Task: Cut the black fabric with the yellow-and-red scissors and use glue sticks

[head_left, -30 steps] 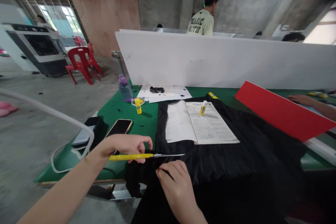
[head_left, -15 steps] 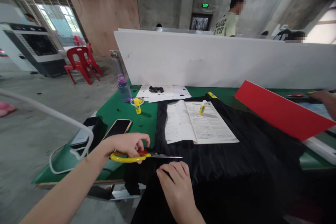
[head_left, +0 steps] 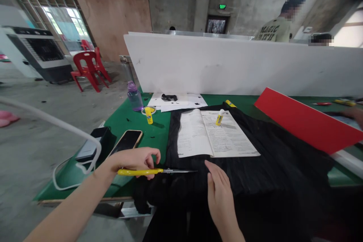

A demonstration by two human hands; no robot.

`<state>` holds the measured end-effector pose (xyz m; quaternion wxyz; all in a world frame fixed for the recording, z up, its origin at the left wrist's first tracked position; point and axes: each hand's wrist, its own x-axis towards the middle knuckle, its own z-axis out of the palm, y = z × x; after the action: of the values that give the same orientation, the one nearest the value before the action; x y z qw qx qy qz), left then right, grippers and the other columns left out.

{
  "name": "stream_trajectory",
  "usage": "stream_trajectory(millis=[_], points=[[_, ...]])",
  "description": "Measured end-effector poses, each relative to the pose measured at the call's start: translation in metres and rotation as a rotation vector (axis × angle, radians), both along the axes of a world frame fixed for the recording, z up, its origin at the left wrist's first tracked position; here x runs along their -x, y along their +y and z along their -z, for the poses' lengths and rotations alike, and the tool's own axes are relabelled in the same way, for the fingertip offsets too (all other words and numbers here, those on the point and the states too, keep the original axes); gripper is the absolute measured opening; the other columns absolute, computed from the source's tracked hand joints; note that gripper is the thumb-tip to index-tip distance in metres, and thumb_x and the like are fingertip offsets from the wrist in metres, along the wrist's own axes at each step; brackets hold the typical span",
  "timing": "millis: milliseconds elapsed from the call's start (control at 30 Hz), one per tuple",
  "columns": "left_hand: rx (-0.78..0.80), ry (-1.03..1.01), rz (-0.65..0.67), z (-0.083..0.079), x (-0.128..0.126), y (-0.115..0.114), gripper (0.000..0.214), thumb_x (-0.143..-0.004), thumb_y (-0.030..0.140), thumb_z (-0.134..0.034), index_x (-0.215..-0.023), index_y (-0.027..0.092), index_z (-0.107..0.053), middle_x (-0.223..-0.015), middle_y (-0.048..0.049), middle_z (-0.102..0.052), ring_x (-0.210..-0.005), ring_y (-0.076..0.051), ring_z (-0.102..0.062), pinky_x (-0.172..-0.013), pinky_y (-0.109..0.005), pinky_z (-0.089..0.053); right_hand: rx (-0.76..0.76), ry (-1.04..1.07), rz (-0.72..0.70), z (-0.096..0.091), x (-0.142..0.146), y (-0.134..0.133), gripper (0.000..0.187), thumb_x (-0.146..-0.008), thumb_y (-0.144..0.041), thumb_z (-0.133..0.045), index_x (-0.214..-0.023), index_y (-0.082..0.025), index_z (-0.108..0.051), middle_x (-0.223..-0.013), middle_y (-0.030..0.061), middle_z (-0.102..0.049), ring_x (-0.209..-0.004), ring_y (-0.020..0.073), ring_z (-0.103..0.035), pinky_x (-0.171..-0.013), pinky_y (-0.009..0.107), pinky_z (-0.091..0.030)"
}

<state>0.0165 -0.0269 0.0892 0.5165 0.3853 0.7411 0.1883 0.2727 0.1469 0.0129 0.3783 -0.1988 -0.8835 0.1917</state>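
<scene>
My left hand point(head_left: 138, 159) is closed around the yellow handles of a pair of scissors point(head_left: 141, 172). Their blades point right, look closed together, and lie over a black cloth point(head_left: 269, 174). To the right of the blade tips, my right hand point(head_left: 221, 196) rests on the cloth, fingers stretched forward and nothing visible in them. The cloth covers much of the table's near side and hangs over the front edge. On it lies an open booklet point(head_left: 194, 140) of printed pages, with a yellow glue stick point(head_left: 219, 118) standing on the right page.
On the green table point(head_left: 119, 121) are a phone point(head_left: 127, 140), a black box point(head_left: 95, 143), another glue stick point(head_left: 148, 115) and a purple bottle point(head_left: 135, 96). A red board point(head_left: 303, 121) leans at right. Behind runs a white partition point(head_left: 227, 66); a person point(head_left: 273, 28) is beyond it.
My right hand has moved right along the cloth and its fingers have straightened. My left hand with the scissors has barely shifted. The person behind the partition has moved right.
</scene>
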Motion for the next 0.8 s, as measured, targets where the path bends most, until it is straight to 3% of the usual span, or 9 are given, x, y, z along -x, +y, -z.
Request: stream_trajectory(millis=[233, 633, 800], points=[[-0.074, -0.088, 0.006, 0.003, -0.001, -0.005, 0.038, -0.062, 0.021, -0.062, -0.096, 0.023, -0.046, -0.079, -0.0016, -0.071, -0.045, -0.010, -0.050, -0.041, -0.020, -0.036, -0.162, -0.090, 0.032, 0.020, -0.005, 0.017, 0.026, -0.092, -0.017, -0.045, -0.108, -0.015, -0.065, -0.111, 0.0095, -0.066, -0.109, 0.0229, -0.058, -0.092, 0.042, -0.049], [-0.150, -0.214, -0.004, -0.005, 0.007, -0.033, 0.029, -0.074, 0.035, -0.066, -0.096, 0.019, -0.056, -0.084, -0.0072, -0.072, -0.043, -0.008, -0.051, -0.038, -0.017, -0.036, -0.197, -0.076, 0.049, 0.021, -0.004, 0.016, 0.027, -0.092, -0.016, -0.043, -0.108, -0.015, -0.065, -0.110, 0.0100, -0.067, -0.108, 0.0234, -0.059, -0.090, 0.042, -0.048], [-0.425, -0.368, -0.092, 0.000, -0.004, -0.045, 0.026, -0.084, 0.039, -0.058, -0.098, 0.017, -0.054, -0.090, -0.0110, -0.070, -0.047, -0.009, -0.054, -0.042, -0.018, -0.037, -0.148, -0.115, 0.047, 0.016, -0.003, 0.015, 0.027, -0.092, -0.019, -0.043, -0.107, -0.015, -0.065, -0.111, 0.0103, -0.066, -0.109, 0.0238, -0.058, -0.092, 0.042, -0.046]])
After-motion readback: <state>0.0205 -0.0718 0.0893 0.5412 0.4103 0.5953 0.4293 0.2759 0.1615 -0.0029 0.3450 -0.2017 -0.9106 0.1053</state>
